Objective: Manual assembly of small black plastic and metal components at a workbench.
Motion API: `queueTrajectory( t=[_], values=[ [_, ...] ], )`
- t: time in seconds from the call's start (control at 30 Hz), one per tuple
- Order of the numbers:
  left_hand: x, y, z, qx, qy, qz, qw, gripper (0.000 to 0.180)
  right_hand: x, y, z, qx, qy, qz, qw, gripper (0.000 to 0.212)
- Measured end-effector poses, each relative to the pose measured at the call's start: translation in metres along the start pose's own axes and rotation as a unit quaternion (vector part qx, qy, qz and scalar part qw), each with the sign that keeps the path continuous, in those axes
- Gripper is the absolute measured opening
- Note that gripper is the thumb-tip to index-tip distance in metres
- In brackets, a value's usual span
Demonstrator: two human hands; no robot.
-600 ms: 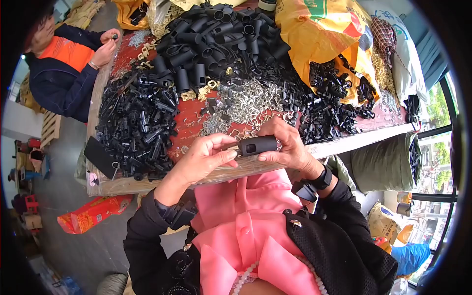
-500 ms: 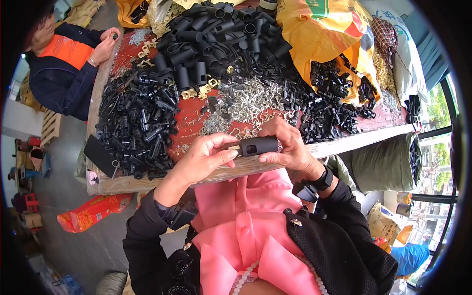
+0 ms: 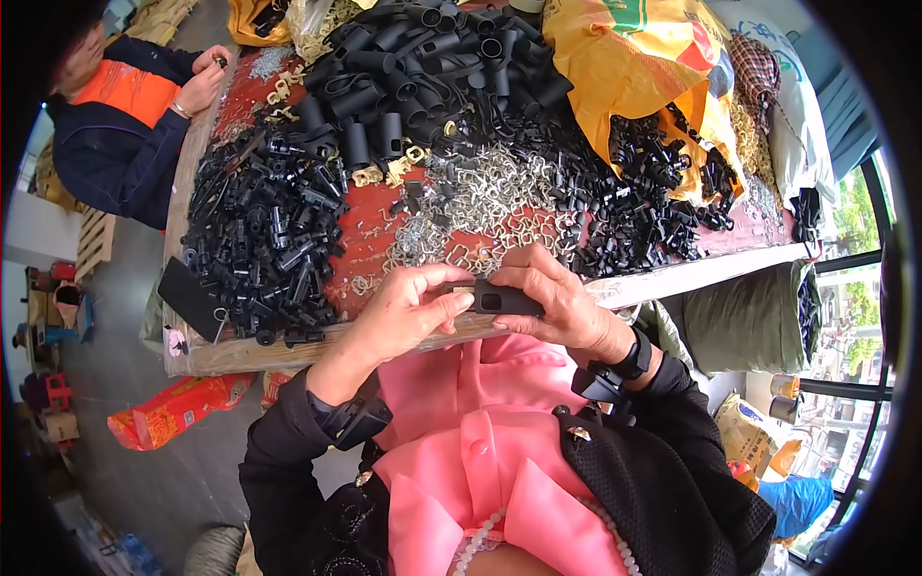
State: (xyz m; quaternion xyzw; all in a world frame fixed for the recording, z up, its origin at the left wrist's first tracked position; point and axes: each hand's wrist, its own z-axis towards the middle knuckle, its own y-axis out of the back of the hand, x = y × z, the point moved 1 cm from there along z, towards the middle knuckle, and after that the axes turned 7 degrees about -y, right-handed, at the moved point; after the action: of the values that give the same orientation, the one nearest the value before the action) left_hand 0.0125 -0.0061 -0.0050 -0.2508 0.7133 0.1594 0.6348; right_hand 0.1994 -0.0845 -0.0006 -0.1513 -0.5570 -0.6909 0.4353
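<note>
A black tube point(image 3: 506, 301) with a square window in its side lies level between my two hands, above the table's near edge. My right hand point(image 3: 565, 305) is closed around its right part, fingers over the top and thumb below. At the tube's left end, my left hand point(image 3: 396, 315) pinches a small brass-coloured piece point(image 3: 464, 288). How far that piece sits inside the tube is hidden by my fingers. Just beyond my hands lies a heap of bent silver wire clips point(image 3: 499, 192).
Black tubes point(image 3: 437, 62) are piled at the back of the red-topped table point(image 3: 370, 230). Small black fittings point(image 3: 279, 240) lie left, more black parts point(image 3: 639, 226) right. A yellow sack point(image 3: 624, 58) stands back right. A co-worker point(image 3: 125, 125) handles a small part at the far left.
My right hand has slid leftward along the tube and its fingers now cover more of the top. My left hand stays at the tube's left end.
</note>
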Motion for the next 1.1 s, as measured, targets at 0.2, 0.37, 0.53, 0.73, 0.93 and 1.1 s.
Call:
queueTrajectory(
  t=[0.2,0.37,0.53,0.73,0.93,1.1],
  values=[
    [-0.001,0.0,0.006,-0.005,0.003,-0.02,1.0,0.028,-0.001,-0.002,0.001,-0.003,-0.019,0.02,1.0,0.045],
    [-0.004,-0.003,0.008,-0.013,0.032,-0.061,0.998,0.028,-0.003,-0.011,-0.001,-0.04,-0.013,0.029,0.999,0.046],
    [-0.004,-0.004,0.009,-0.032,0.054,-0.072,0.995,0.033,-0.006,-0.015,-0.006,-0.036,-0.041,0.051,0.997,0.051],
    [0.001,0.003,0.013,-0.016,0.054,-0.09,0.994,0.047,-0.006,0.001,0.005,0.099,-0.057,0.04,0.993,0.065],
    [0.0,-0.006,0.016,-0.008,0.019,-0.176,0.984,0.06,-0.006,-0.003,0.012,0.123,-0.031,0.201,0.971,0.08],
    [0.0,-0.012,0.015,-0.049,-0.016,-0.216,0.975,0.056,-0.01,-0.006,0.02,0.104,-0.035,0.275,0.955,0.086]
  ],
)
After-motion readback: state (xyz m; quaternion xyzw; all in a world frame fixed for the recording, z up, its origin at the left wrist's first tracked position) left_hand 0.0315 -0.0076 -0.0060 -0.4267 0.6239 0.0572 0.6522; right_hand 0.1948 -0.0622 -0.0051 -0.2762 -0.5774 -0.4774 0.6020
